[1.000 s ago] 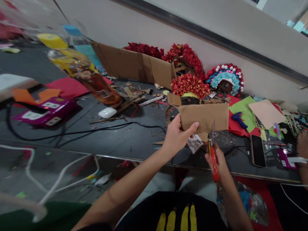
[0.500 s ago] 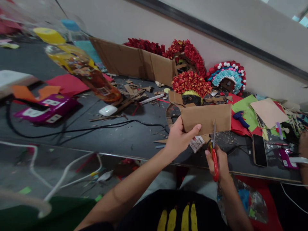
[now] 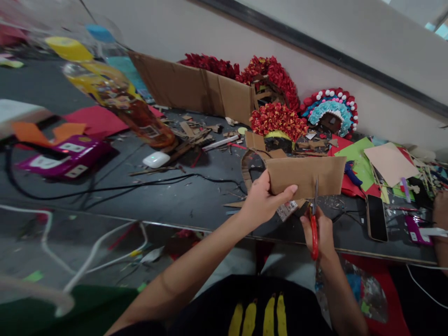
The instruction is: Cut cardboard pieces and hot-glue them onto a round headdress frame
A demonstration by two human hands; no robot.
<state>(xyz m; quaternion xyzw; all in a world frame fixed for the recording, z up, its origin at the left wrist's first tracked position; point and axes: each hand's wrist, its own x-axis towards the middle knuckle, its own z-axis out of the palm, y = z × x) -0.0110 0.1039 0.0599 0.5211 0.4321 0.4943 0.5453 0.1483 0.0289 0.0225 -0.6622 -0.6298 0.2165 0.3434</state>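
My left hand (image 3: 268, 198) grips the left end of a flat rectangular piece of cardboard (image 3: 308, 175), thumb on the near face and the other fingers behind. My right hand (image 3: 320, 231) is closed round the red handles of a pair of scissors (image 3: 314, 233). The scissors point upward, with a blade lying across the lower edge of the cardboard, right of its middle. A curved cardboard strip (image 3: 246, 169) stands on the table behind my left hand. Under the cardboard lies a small printed packet (image 3: 287, 211).
Bottles (image 3: 119, 100) and a purple power strip (image 3: 68, 156) stand at the left. Red flower-covered pieces (image 3: 278, 121) and a blue-and-red arched headpiece (image 3: 332, 112) rest by the wall. A blue glue gun (image 3: 353, 175), a phone (image 3: 377, 218) and another person's hand (image 3: 441, 210) are at the right.
The cardboard has shifted slightly right and down with my left hand. The scissors have moved a little to the right along with it and stay at its lower edge.
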